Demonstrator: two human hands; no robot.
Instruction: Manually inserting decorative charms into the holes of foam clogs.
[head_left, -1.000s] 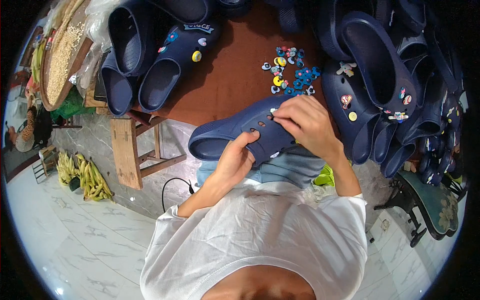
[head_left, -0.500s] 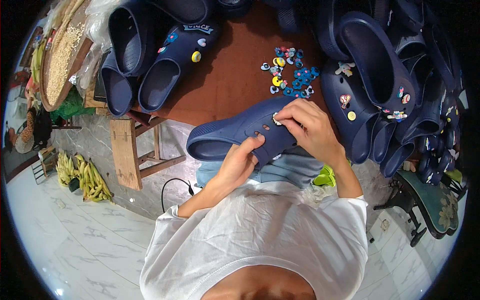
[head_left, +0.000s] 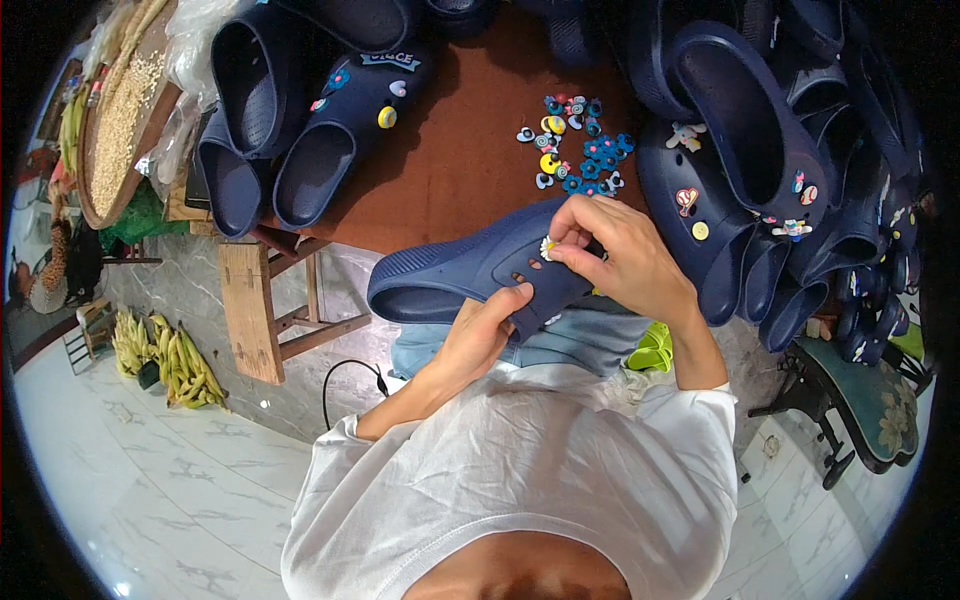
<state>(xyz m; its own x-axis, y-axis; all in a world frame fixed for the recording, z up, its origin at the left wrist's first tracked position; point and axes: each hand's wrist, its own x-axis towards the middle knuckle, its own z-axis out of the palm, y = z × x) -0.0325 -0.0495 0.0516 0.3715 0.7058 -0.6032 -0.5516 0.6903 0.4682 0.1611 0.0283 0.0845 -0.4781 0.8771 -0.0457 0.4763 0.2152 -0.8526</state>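
Observation:
Above my lap a navy blue clog (head_left: 455,262) lies on its side, its opening toward the left and its holed toe part toward the right. My left hand (head_left: 478,338) is closed on its lower edge, the thumb lying on the upper near the vent holes. With thumb and forefinger, my right hand (head_left: 625,250) pinches a small white shoe charm (head_left: 546,247), like a daisy, at one of the holes. Whether its stem sits in the hole is hidden. A pile of loose shoe charms (head_left: 603,152), blue flowers and yellow pieces among them, lies beyond the clog.
The brown-covered table (head_left: 440,150) carries more navy clogs at left (head_left: 318,172) and a heap of decorated clogs at right (head_left: 700,195). A wooden stool (head_left: 250,310) stands left, near bananas (head_left: 187,368) on the floor. At far left is a grain tray (head_left: 125,130).
My right fingers have tilted the white charm, which now shows more from its side. The right hand has turned slightly, and the clog has shifted a little left; my left hand keeps its hold.

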